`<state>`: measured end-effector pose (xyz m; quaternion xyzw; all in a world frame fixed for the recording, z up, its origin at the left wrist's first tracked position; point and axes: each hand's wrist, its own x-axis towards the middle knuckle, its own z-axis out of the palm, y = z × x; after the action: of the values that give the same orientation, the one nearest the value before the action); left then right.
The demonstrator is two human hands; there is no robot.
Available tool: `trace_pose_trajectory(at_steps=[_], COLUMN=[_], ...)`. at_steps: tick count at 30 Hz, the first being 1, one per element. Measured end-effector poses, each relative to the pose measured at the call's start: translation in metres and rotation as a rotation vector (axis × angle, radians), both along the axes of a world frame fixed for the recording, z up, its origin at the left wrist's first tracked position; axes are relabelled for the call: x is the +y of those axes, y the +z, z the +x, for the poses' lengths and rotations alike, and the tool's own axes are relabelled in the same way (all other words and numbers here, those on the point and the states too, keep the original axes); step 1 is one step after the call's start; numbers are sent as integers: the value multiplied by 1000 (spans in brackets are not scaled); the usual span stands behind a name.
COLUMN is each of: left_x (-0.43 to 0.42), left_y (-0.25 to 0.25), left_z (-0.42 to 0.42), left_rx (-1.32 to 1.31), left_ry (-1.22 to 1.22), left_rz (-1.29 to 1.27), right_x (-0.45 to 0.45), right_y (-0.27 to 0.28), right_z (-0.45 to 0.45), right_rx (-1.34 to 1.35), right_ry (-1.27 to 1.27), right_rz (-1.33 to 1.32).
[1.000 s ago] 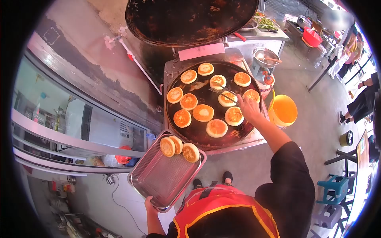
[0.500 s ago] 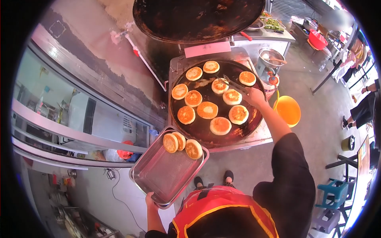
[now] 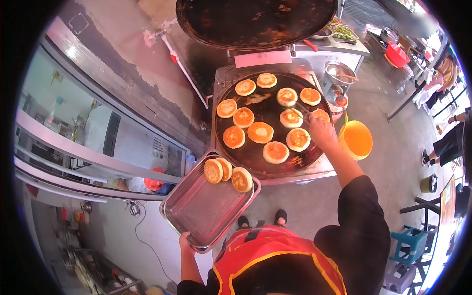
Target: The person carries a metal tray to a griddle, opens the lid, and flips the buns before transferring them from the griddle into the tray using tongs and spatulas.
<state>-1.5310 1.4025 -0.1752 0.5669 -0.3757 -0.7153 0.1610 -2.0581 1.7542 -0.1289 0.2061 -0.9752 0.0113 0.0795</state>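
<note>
My left hand grips the near corner of a metal tray with a mesh bottom. Three browned flatbreads lean at the tray's far end, close to the griddle. Over the right part of the round black griddle, my right hand is closed round metal tongs, whose tips are blurred near two flatbreads. Several more browned flatbreads lie spread on the griddle. One of them is partly covered by my right hand.
The raised griddle lid stands behind. A steel pot and a yellow bucket are at the right. A glass-fronted cabinet runs along the left. Stools and a person in black are farther right.
The tongs have moved from the upper flatbread down and right, with my right hand lower. The griddle and tray sit farther right and slightly higher in view.
</note>
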Motion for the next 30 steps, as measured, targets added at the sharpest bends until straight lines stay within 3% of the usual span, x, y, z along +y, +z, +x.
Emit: trace_pose_trajectory(at_steps=[4, 7, 9, 12, 16, 18, 20, 23, 25, 27, 29, 30], left_x=[0, -5, -8, -13, 0, -6, -8, -7, -12, -12, -13, -13], left_y=[-5, -11, -17, -30, -9, -22, -34, -29, -34, -35, -35, -36], left_z=[2, 5, 9, 17, 6, 13, 17, 19, 27, 26, 22, 23], left_rx=[22, 75, 114, 150, 23, -57, 46, 95, -32, -2, 53, 87], left_ry=[24, 19, -4, 32, 58, -37, 85, 79, -161, -155, -117, -88], left_rz=[32, 81, 80, 121, 6, -65, 67, 127, -101, -82, -49, -28], right_x=[10, -3, -37, -105, -194, -223, -241, -247, -229, -189, -140, -123], right_y=[32, -23, 7, -16, -54, -54, -62, -65, -62, -66, -63, -32], right_z=[34, 39, 56, 47, 2, -16, -29, -26, -10, 10, 29, 48], right_rx=[-85, -364, -1065, -1164, -1210, -1207, -1207, -1043, -909, -773, -300, -225], right_ry=[22, 62, -215, -323, -555, -570, -523, -486, -466, -365, -238, -218], right_rz=[-371, -881, -1284, -1512, -1725, -1772, -1848, -1825, -1697, -1581, -1042, -805])
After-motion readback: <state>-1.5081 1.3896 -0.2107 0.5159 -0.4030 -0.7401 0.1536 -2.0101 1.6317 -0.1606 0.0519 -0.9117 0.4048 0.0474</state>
